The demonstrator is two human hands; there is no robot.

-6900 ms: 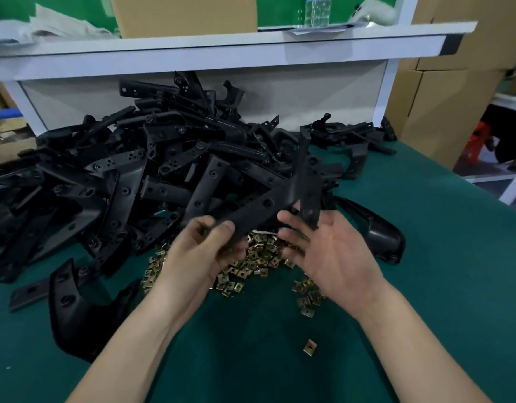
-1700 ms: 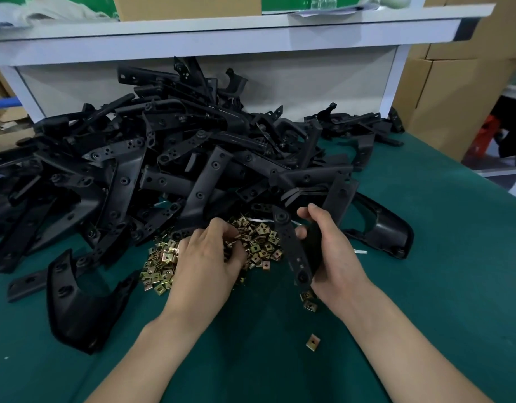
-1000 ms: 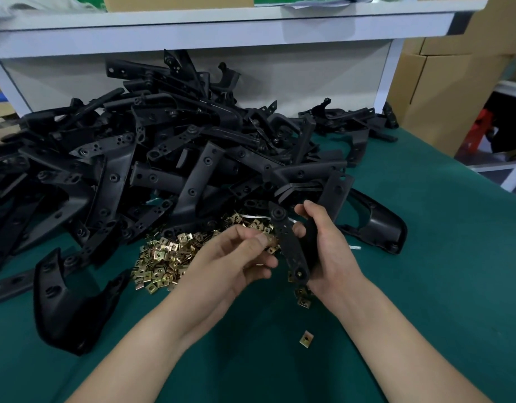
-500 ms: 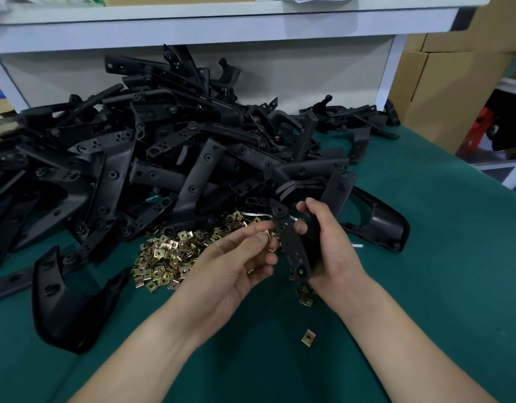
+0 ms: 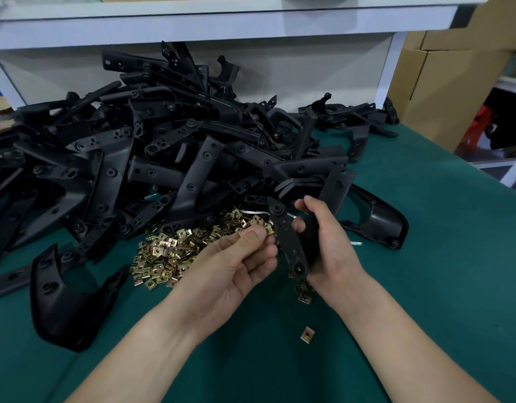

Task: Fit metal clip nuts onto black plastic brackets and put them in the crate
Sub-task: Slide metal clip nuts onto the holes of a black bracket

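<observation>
My right hand (image 5: pixel 328 242) grips a black plastic bracket (image 5: pixel 288 239) upright over the green table, its long flat side turned toward my left hand. A brass clip nut sits at the bracket's lower end. My left hand (image 5: pixel 236 266) is raised beside the bracket, thumb and fingertips pinched together close to its left edge; what they pinch is hidden, likely a clip nut. Behind my hands lies a heap of brass clip nuts (image 5: pixel 175 251). A large pile of black brackets (image 5: pixel 152 158) fills the back and left of the table. No crate is in view.
One loose clip nut (image 5: pixel 307 334) lies on the green table (image 5: pixel 425 286) near my right forearm. A curved black part (image 5: pixel 62 295) sits front left, another (image 5: pixel 378 219) at the right. A white shelf (image 5: pixel 221 24) runs across the back; cardboard boxes (image 5: pixel 448 82) stand at right.
My left hand lifted off the clip nut heap and rose with pinched fingers to the bracket's left edge. My right hand has kept the bracket upright in nearly the same place.
</observation>
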